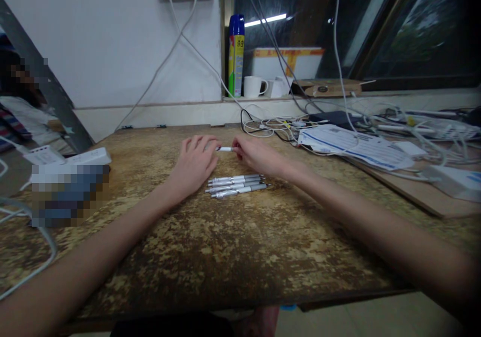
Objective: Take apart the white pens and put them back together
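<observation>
Between my two hands a white pen [225, 149] lies crosswise near the middle of the worn wooden table [210, 257]. My right hand [250, 152] pinches its right end with fingers pressed together. My left hand [197, 161] is palm down with its fingers spread, and its fingertips are by the pen's left end, which they partly hide. Closer to me, several white and grey pens [236, 185] lie side by side in a bundle, pointing left to right; neither hand touches them.
Papers [356, 144], tangled cables [270, 124] and a power strip [454, 181] cover the right side. Another power strip [90, 156] and a blurred blue item [71, 196] lie left. A spray can [236, 58] and white mug [253, 87] stand on the sill. A person [26, 96] is far left.
</observation>
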Motion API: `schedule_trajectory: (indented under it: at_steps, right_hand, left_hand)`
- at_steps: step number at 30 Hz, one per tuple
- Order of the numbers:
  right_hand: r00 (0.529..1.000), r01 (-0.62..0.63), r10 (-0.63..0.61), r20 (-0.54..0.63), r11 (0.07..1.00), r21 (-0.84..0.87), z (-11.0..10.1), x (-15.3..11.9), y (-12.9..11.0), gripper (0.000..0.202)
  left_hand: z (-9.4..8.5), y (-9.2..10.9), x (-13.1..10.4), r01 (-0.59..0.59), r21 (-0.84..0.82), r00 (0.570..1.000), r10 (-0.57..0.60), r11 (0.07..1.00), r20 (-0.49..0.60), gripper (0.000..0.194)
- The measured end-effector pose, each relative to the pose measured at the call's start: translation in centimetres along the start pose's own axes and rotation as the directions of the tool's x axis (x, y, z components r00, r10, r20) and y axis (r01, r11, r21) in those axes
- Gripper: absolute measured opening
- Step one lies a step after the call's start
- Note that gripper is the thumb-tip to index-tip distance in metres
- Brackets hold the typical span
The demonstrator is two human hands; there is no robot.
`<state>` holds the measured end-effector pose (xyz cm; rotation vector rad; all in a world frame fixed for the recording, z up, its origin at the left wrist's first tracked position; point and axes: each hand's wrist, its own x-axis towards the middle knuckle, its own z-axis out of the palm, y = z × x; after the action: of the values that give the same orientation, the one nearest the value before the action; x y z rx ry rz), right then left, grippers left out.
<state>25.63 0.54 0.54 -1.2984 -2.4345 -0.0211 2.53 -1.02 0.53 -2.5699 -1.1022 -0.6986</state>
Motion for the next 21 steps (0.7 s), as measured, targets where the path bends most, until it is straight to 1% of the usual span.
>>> schedule_trajectory:
  at_steps: [2, 4, 7, 10, 13, 16, 18, 20, 21]
  right_hand:
    - [0.999, 0.010, -0.008, -0.046, 0.999, 0.051, -0.6, -1.0, -0.7, 0.026]
    - [0.998, 0.012, -0.006, -0.059, 0.995, 0.103, -1.0, -1.8, -1.0, 0.025]
    - [1.000, 0.000, 0.001, -0.006, 0.991, 0.132, -1.0, -2.2, -1.2, 0.024]
    - [1.000, 0.004, -0.007, 0.030, 0.996, 0.092, -0.7, -2.4, -1.6, 0.025]
    - [1.000, 0.009, -0.008, -0.014, 1.000, 0.019, -0.8, -2.5, -2.4, 0.025]
    - [0.994, 0.038, -0.045, -0.104, 0.997, -0.065, -1.2, -2.6, -3.1, 0.023]
    - [0.983, 0.071, -0.087, -0.162, 0.992, -0.101, -1.4, -2.7, -3.2, 0.023]
    - [0.973, 0.106, -0.119, -0.200, 0.992, -0.075, -1.4, -2.9, -3.0, 0.023]
    - [0.969, 0.121, -0.125, -0.213, 0.992, -0.032, -1.2, -3.0, -2.7, 0.021]
  left_hand:
    - [0.1, 0.3, 0.4, -0.028, 0.036, 0.999, 0.027, 0.999, 0.037, 0.030]
    - [0.2, 0.7, 0.6, -0.046, 0.029, 0.996, 0.044, 0.999, 0.071, 0.032]
    - [0.2, 1.3, 0.3, -0.080, 0.041, 0.994, 0.077, 0.996, 0.076, 0.032]
    - [-0.2, 1.7, -0.3, -0.089, 0.079, 0.994, 0.084, 0.993, 0.066, 0.029]
    - [-1.3, 2.3, -0.5, -0.037, 0.086, 0.997, 0.032, 0.996, 0.064, 0.026]
    - [-2.5, 2.8, -0.2, 0.084, 0.105, 0.993, -0.092, 0.991, 0.073, 0.024]
    - [-2.9, 3.0, 0.1, 0.143, 0.089, 0.984, -0.151, 0.986, 0.091, 0.025]
    - [-2.8, 3.0, 0.1, 0.157, 0.057, 0.981, -0.162, 0.986, 0.109, 0.028]
    - [-2.6, 2.9, 0.1, 0.150, 0.036, 0.981, -0.153, 0.988, 0.116, 0.029]
